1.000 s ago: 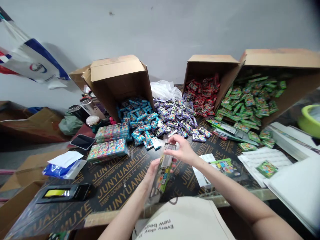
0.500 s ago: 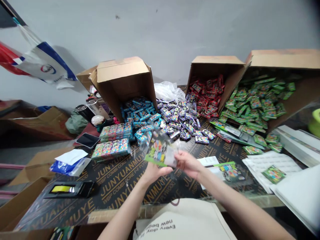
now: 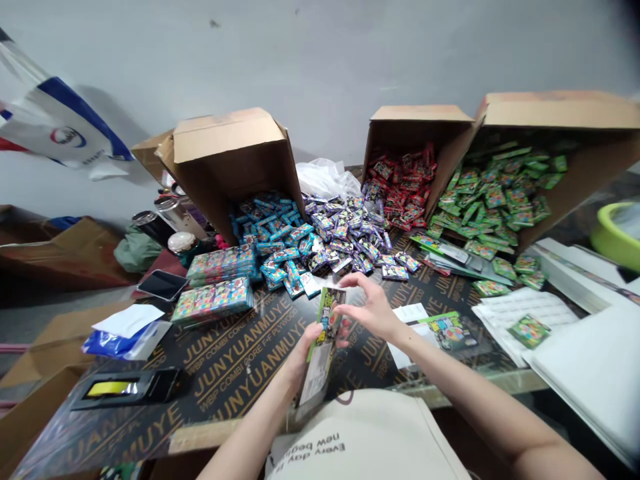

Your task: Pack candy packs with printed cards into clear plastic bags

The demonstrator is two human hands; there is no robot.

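Packet [image 3: 321, 353], printed, between hands over near side of counter [image 3: 240, 377]; long axis near-far, far end leaning right. Left hand [image 3: 299, 357] closest, clamped on its left edge; right hand [image 3: 374, 310] at far end, thumb and forefinger spread, grip unclear.

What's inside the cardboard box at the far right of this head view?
The box holds a heap of green packets, some spilling out its open front. Whatever lies beneath the top layer is covered and can't be seen.
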